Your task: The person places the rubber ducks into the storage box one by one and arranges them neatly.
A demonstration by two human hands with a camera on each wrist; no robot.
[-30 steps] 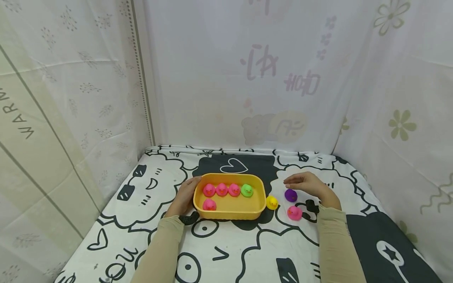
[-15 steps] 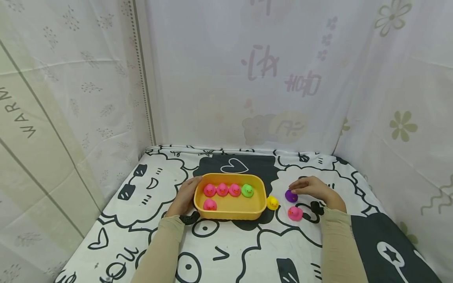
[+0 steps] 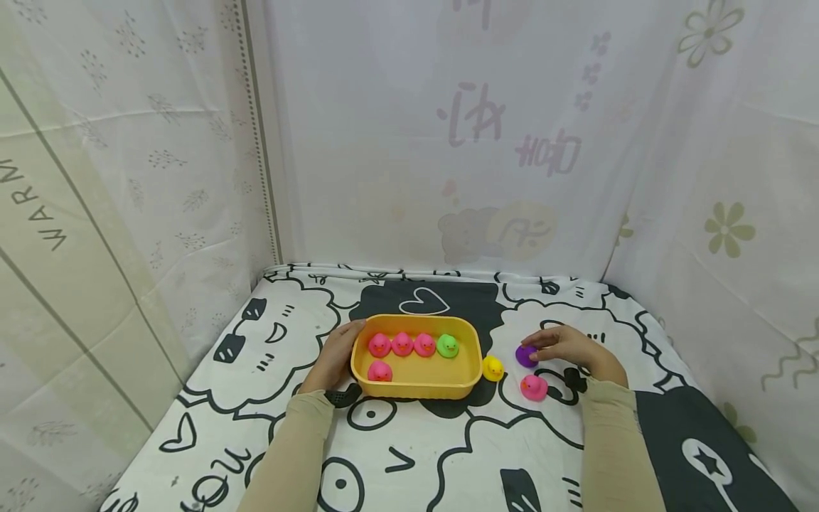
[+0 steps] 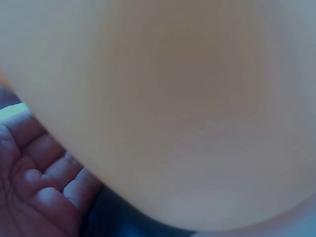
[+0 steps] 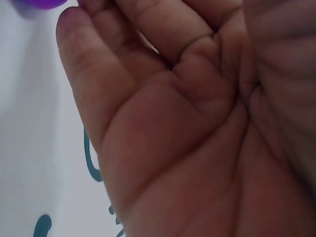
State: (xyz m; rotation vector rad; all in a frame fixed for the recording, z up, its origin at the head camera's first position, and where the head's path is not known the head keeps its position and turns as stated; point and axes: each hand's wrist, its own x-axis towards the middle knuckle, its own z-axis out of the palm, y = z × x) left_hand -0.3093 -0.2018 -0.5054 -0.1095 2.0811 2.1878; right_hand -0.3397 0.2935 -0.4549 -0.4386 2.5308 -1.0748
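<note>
A yellow plastic tray (image 3: 416, 390) holds several pink rubber ducks (image 3: 402, 344) and one green rubber duck (image 3: 447, 346). My left hand (image 3: 334, 355) rests along the tray's left end, its fingers lying against the outside wall. In the left wrist view the palm and finger bases (image 4: 42, 173) show; a large blurred shape covers the rest. On the cloth to the right, my right hand (image 3: 568, 346) has its fingertips round a purple rubber duck (image 3: 524, 356), lightly pinching it. Only an edge of that purple duck shows in the right wrist view, beside a fingertip (image 5: 74, 24).
A yellow rubber duck (image 3: 493, 368) sits close to the tray's right end. Another pink rubber duck (image 3: 534, 387) stands nearer the body, just below the purple one. The black-and-white patterned cloth (image 3: 397, 455) covers the table, with pale curtains (image 3: 384, 142) behind and at the sides.
My right hand has shifted slightly right and come down, so its fingers now lie round the purple duck. The left hand, tray and ducks keep their places.
</note>
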